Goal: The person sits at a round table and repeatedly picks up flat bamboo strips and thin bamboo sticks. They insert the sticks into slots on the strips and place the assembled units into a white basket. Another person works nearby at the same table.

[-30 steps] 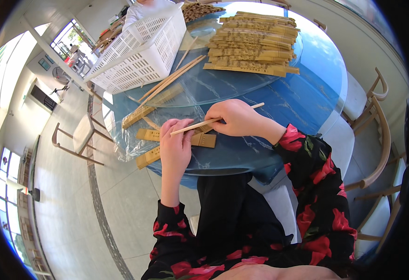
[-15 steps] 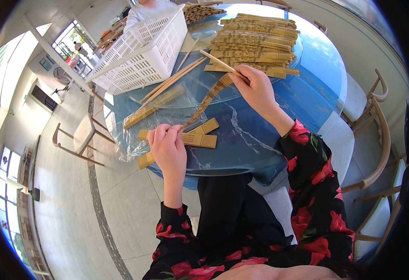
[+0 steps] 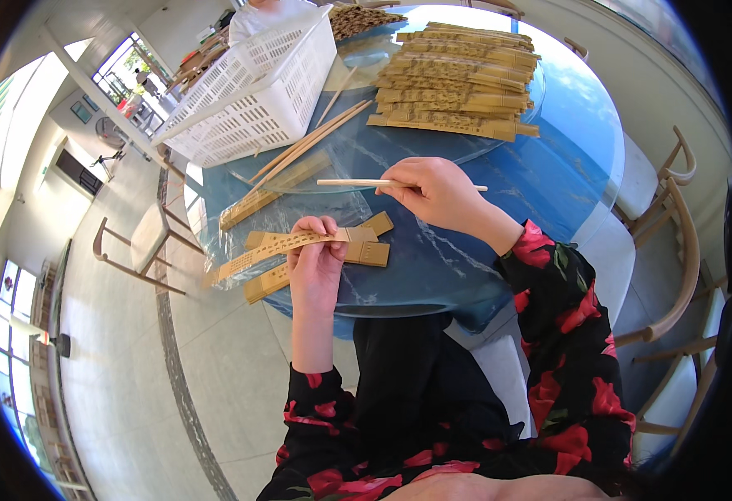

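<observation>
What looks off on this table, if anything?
Nothing clearly wrong, just untidy. Near the left hand, the loose gold sleeves cross at angles, unlike the roughly parallel sleeves in the big pile. Wrinkled clear plastic lies beyond them. No spill or damage visible.

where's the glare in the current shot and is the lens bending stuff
Head view: bright glare whitens the far right of the blue tabletop; head view: fisheye bows the dark floor stripe and the corners go black; head view: the pale stick in the right hand keeps a clear outline.
</observation>
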{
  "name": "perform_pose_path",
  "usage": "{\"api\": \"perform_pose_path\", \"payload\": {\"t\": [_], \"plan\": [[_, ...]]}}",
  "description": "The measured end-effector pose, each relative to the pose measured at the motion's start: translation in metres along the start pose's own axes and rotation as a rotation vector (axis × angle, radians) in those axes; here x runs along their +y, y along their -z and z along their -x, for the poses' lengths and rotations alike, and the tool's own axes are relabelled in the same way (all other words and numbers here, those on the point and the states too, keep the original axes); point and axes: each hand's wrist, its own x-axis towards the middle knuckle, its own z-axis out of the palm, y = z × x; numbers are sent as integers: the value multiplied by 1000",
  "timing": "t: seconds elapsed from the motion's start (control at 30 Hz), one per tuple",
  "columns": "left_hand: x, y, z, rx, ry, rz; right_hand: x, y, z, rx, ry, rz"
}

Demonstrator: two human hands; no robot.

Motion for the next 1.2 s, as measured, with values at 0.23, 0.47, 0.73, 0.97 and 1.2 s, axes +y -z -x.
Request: {"api": "perform_pose_path", "payload": {"t": [0.23,0.47,0.73,0.97,1.2], "plan": [[5,3,7,221,44,-100,-18,-5,-2,-212,26,-101],[2,-4,7,183,93,-220,-5,-14,3,-190,24,-112],[-2,-12,7,144,112,-346,-16,5,-5,-510,-382,-439],[-3,-10,11,90,180,-553,-16,2,-6,-602,-433,-556],[-3,-17,10,46,143,-550,-9,-5,-2,-530,-426,-576]]}}
